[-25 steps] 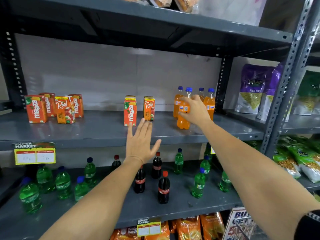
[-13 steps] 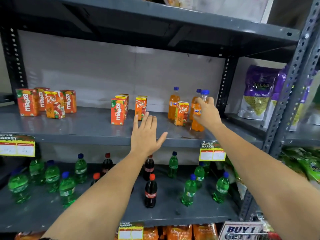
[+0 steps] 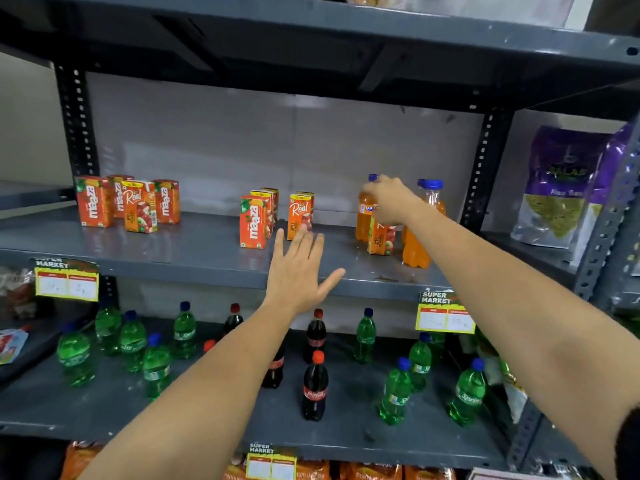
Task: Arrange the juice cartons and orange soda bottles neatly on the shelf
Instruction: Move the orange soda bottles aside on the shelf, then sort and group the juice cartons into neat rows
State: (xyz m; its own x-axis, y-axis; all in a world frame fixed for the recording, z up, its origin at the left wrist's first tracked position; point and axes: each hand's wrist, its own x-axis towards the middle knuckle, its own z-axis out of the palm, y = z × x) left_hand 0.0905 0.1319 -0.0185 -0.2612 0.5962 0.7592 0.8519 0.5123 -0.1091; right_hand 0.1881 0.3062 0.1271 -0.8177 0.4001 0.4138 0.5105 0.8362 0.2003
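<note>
Since half a second earlier, my right hand (image 3: 389, 199) had left the front orange soda bottle (image 3: 415, 249) and reached back to the rear one.

At the left end of the grey metal shelf (image 3: 194, 261) stood a group of four juice cartons (image 3: 128, 202), three Maaza and one Real, upright and close together. Near the middle, a Maaza carton (image 3: 254, 223) stood at the front with two more cartons just behind it, and a Real carton (image 3: 300, 215) stood just to their right. My left hand (image 3: 298, 271) hovered flat over the shelf's front edge, fingers spread wide, holding nothing.

Farther right, my right hand rested at the neck of the rear orange soda bottle (image 3: 364, 220); whether the fingers had closed on it I could not tell. One Real carton (image 3: 380, 239) stood among the bottles, just below that hand. The front orange soda bottle stood free beside it, another blue-capped bottle (image 3: 433, 192) behind.

On the shelf below stood scattered green soda bottles (image 3: 131, 344) and cola bottles (image 3: 314, 389).
</note>
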